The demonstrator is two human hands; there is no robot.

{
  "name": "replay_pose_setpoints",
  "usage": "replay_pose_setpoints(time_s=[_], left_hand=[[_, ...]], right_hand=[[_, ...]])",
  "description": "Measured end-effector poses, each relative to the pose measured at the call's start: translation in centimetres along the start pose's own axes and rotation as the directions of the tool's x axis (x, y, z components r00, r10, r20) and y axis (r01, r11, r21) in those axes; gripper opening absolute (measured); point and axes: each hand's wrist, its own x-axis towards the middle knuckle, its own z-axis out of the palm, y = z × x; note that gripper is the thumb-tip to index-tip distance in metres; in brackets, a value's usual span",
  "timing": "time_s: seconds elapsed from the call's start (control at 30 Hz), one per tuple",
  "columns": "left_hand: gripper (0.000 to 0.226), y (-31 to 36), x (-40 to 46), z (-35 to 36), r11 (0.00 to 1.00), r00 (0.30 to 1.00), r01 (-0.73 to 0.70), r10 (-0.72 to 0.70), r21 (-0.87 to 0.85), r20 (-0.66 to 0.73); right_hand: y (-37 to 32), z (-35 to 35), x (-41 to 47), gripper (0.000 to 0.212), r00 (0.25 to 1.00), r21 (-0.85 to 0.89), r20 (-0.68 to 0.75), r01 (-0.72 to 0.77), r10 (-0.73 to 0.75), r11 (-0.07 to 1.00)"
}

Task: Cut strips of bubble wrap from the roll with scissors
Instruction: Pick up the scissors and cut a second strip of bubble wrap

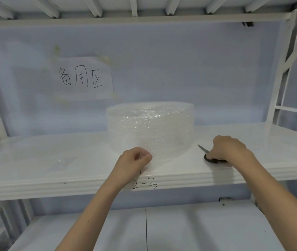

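A wide roll of clear bubble wrap (150, 126) stands on end in the middle of the white shelf (53, 160). My left hand (133, 163) pinches the loose front edge of the wrap near the shelf's front. To the right of the roll lie scissors (207, 156) with black handles, their blade tips pointing back left. My right hand (229, 151) is curled over those handles, which are mostly hidden under it.
A small flat piece of bubble wrap (63, 161) lies on the shelf to the left. A paper sign (84, 77) hangs on the back wall. The shelf front carries the mark "2-3" (144, 184). White frame posts stand at both sides; a lower shelf (198, 229) lies beneath.
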Motion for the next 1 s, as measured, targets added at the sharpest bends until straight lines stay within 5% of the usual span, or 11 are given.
replay_pose_setpoints(time_s=[0.13,0.23,0.3,0.37,0.53,0.73,1.0], left_hand=[[0.011,-0.1,-0.3,-0.1,1.0,1.0,-0.004,0.004,0.006,0.026],[0.009,0.0,-0.4,-0.1,1.0,0.999,-0.011,0.009,0.02,0.052],[0.009,0.0,-0.4,-0.1,0.999,0.997,-0.003,0.001,0.036,0.072],[0.011,0.1,-0.5,0.0,0.999,0.997,0.015,-0.018,0.031,0.081],[0.014,0.5,-0.5,0.1,0.997,0.997,0.072,-0.072,-0.039,0.006],[0.012,0.9,-0.6,-0.2,0.983,0.994,0.103,-0.105,-0.15,-0.007],[0.009,0.6,-0.1,-1.3,0.956,0.987,0.161,-0.154,-0.245,0.047]], right_hand=[[1.9,-1.0,-0.9,0.039,0.999,0.373,-0.043,-0.008,0.026,0.928],[3.6,-0.5,-2.9,0.04,1.0,0.825,-0.005,0.007,-0.005,0.565],[3.7,0.3,-5.1,0.031,0.995,0.965,0.05,-0.026,-0.084,0.261],[3.0,1.4,-7.5,0.027,0.964,0.99,0.136,-0.121,-0.227,0.077],[0.7,5.2,-11.2,0.039,0.799,0.957,0.282,-0.271,-0.532,0.101],[-1.0,9.1,-12.0,0.053,0.626,0.876,0.404,-0.476,-0.668,0.083],[-3.8,9.8,-11.5,0.052,0.59,0.871,0.402,-0.482,-0.7,0.095]])
